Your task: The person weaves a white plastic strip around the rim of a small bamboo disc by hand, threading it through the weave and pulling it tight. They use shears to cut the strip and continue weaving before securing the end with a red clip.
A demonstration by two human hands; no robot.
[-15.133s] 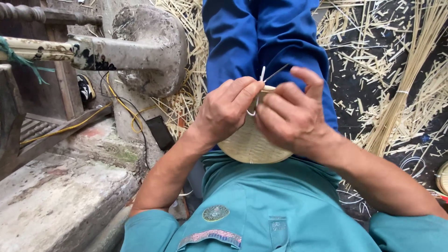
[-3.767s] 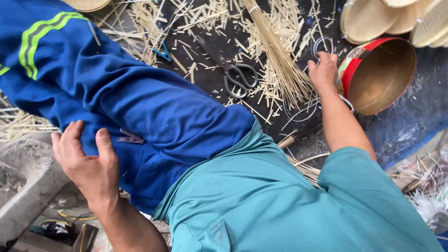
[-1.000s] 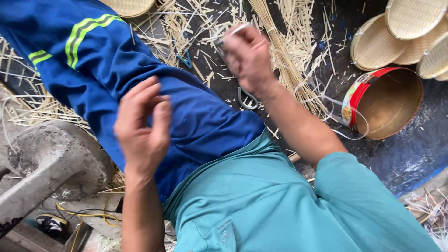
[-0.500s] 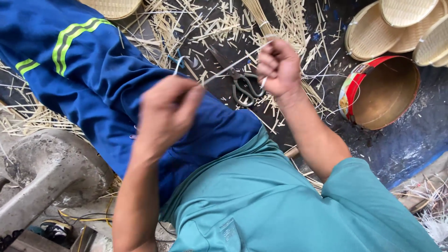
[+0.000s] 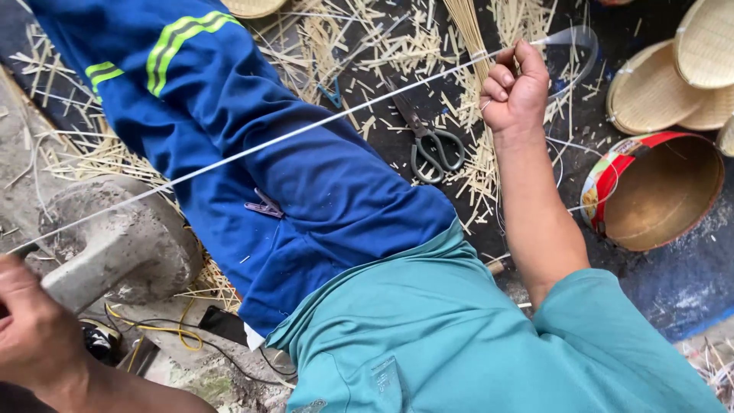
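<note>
While a thin white strip (image 5: 306,131) is stretched taut across the blue trouser leg (image 5: 252,160), it is clamped in the fisted right hand (image 5: 514,88) and apparently pinched by the left hand (image 5: 34,329), partly cropped. Grey metal scissors (image 5: 430,145) lie just beside the right wrist among straw cuttings (image 5: 397,46).

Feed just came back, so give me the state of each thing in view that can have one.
left hand: closed on one end of the strip
right hand: fisted on the other end
white strip: stretched taut across the lap
scissors: lying shut on the floor
round tin: on its side, empty
woven trays: stacked, overlapping
</note>
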